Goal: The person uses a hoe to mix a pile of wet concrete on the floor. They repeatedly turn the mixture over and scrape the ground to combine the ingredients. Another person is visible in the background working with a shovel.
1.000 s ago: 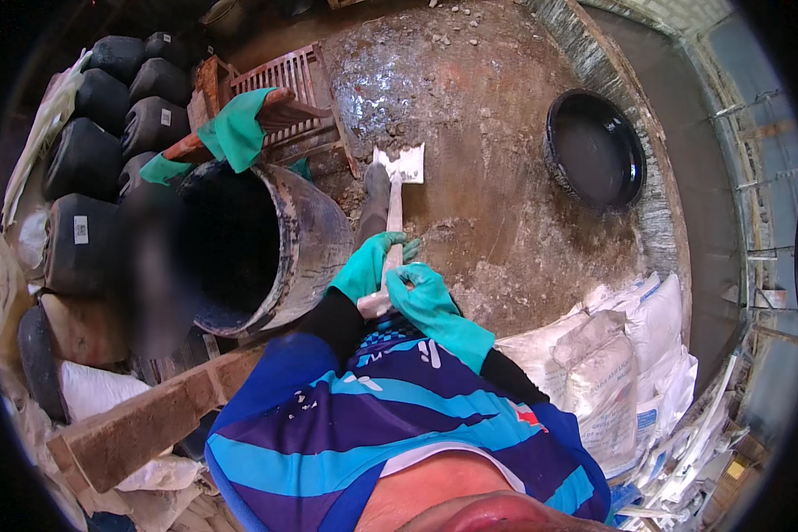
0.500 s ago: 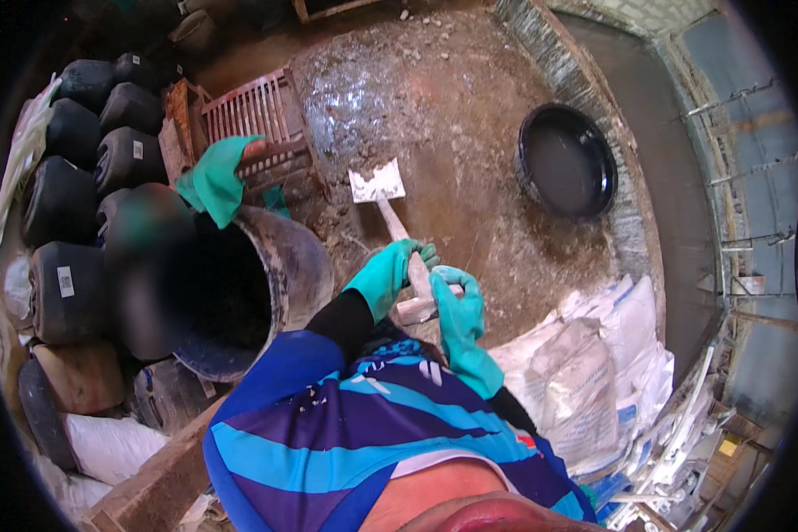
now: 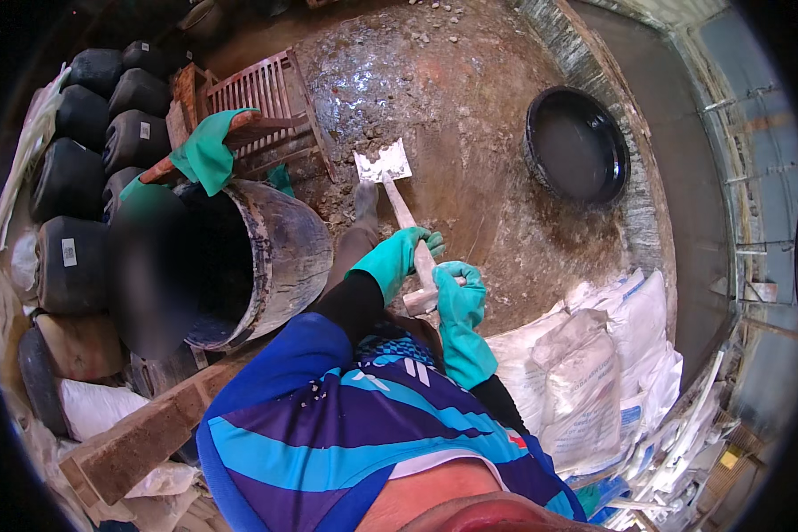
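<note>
A shovel [image 3: 400, 209] with a flat blade covered in white powder lies slantwise in front of me, its blade at the wet floor. My left hand [image 3: 399, 261], in a turquoise rubber glove, is closed around the shaft. At the near end, my right hand [image 3: 461, 306] in a matching glove closes on the crosswise grip. To my left stands a large barrel [image 3: 288, 253] with a dark inside. Another turquoise glove or cloth [image 3: 208, 155] drapes over a wooden bar [image 3: 243, 130] by the barrel's far side. Part of the barrel is hidden by a blurred patch.
A round black tub [image 3: 578, 146] of murky liquid stands at the right by a low wall [image 3: 598, 66]. White sacks [image 3: 585, 390] are piled at near right. Dark jerrycans [image 3: 66, 177] line the left, behind a slatted wooden chair [image 3: 257, 96]. A wooden beam [image 3: 141, 434] lies at near left.
My view has shifted, and my lower leg and foot now show between the barrel and the shovel. Both hands keep their hold on the shovel, its blade slightly farther away in the picture.
</note>
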A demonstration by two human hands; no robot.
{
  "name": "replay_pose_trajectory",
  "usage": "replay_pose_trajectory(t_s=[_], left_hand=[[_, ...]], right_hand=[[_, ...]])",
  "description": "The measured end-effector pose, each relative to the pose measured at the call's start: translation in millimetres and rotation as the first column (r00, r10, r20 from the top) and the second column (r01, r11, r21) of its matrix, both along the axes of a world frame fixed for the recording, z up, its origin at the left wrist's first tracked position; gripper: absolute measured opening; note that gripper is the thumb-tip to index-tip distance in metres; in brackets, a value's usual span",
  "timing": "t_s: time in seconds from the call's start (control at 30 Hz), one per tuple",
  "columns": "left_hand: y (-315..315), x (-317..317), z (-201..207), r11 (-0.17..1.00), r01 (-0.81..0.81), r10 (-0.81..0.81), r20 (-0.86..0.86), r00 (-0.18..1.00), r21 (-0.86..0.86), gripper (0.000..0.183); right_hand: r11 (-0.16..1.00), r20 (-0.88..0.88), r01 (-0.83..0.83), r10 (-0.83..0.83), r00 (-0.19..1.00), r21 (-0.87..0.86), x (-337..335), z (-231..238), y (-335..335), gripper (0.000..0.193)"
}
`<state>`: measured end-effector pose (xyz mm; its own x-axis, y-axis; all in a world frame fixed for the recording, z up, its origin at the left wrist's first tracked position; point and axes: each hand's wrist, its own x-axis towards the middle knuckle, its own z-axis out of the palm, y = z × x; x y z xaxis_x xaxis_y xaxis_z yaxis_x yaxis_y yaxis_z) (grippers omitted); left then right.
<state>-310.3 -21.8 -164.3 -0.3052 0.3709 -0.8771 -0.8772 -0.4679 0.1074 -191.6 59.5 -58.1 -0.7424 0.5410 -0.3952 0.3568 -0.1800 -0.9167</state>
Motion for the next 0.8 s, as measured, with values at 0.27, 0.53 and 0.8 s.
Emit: replay_pose_trajectory(t_s=[0.27,0.53,0.8], left_hand=[[-1,-27,-71,0.990,-0.043,0.046,-0.019,0.999,0.134,0.021],[34,-51,-59,0.998,-0.057,0.055,0.051,0.997,0.035,0.020],[-4,-73,-15,0.982,-0.038,0.065,-0.142,0.988,0.187,0.024]], right_hand=[[0.977,-0.106,-0.140,0.158,0.982,0.159,-27,-24,14,0.009],[1.000,-0.019,0.023,-0.023,1.000,-0.006,-45,-40,36,0.008],[0.999,-0.076,-0.031,0.030,0.997,-0.010,-70,-63,18,0.014]])
